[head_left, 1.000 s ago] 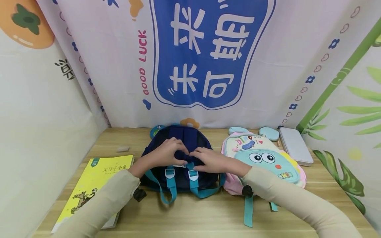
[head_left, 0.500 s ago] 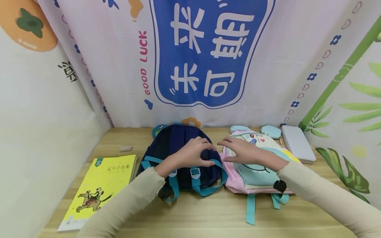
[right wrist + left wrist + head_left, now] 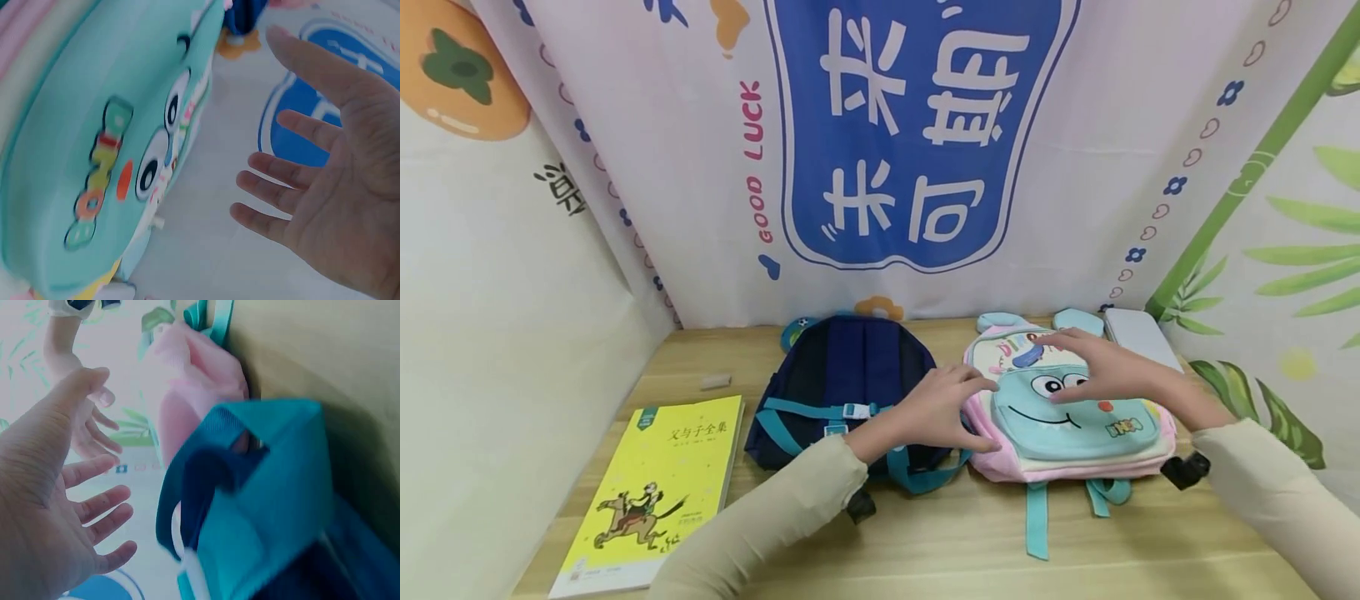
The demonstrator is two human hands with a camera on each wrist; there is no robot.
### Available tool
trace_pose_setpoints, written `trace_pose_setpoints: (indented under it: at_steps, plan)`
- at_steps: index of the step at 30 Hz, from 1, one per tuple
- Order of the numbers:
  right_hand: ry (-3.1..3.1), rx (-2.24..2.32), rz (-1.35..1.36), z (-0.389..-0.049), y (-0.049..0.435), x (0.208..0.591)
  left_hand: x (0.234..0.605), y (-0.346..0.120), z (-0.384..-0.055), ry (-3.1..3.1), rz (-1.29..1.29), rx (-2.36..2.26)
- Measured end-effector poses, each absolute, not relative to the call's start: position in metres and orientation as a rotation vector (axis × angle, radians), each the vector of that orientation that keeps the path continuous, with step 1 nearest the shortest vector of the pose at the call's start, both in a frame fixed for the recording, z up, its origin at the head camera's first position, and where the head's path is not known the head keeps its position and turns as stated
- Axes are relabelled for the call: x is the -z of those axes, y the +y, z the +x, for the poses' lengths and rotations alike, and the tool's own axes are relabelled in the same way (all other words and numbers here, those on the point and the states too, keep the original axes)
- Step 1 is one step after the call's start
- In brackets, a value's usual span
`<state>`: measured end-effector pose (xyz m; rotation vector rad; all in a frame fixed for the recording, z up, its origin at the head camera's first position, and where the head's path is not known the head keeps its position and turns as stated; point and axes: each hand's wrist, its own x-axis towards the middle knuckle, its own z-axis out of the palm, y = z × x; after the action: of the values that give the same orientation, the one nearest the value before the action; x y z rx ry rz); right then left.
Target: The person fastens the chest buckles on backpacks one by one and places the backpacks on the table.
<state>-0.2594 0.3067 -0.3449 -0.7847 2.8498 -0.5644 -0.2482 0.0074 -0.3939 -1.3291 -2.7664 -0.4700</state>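
Lying side by side on the wooden tabletop (image 3: pixel 925 546) are a dark blue backpack (image 3: pixel 838 367) and, to its right, a pink-and-aqua backpack (image 3: pixel 1067 442) with a cartoon face. The left hand (image 3: pixel 942 408) hovers where the two bags meet, fingers bent but relaxed, thumb set apart; the right hand (image 3: pixel 1101 367) is above the cartoon bag, likewise loosely spread. Teal straps (image 3: pixel 784 433) and a white buckle (image 3: pixel 856 411) cross the dark bag, while another strap (image 3: pixel 1037 521) trails from the cartoon bag's lower edge. Further left are a yellow book (image 3: pixel 655 479) and a small greyish block (image 3: pixel 716 381); a white case (image 3: pixel 1141 337) lies at the far right, partly behind the right forearm. A printed cloth (image 3: pixel 1037 267) hangs behind everything.

From the head, the right hand covers part of one printed eye, and the left hand and forearm hide some of the dark bag. The left wrist view reveals a twisted loop of teal webbing close to the lens, with a gap between the left hand and the pink fabric. The right wrist view shows the right palm clear of the bag and gives the coloured letters (image 3: pixel 99 172) much larger.
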Motion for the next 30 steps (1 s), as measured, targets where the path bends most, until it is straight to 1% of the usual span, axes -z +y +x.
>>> trace_pose_setpoints:
  at_steps: [5, 17, 27, 30]
  plan:
    - [2.831, 0.605, -0.649, -0.256, 0.338, 0.342, 0.397, 0.024, -0.246, -2.777, -1.339, 0.415]
    - [2.731, 0.647, -0.531, -0.249, 0.385, 0.362, 0.407, 0.041, -0.243, -2.812, -1.303, 0.191]
    - [2.541, 0.700, -0.519, -0.248, 0.416, 0.375, 0.412, 0.043, -0.244, -2.841, -1.286, 0.135]
    - [2.520, 0.670, -0.572, -0.244, 0.422, 0.377, 0.415, 0.043, -0.243, -2.826, -1.276, 0.127]
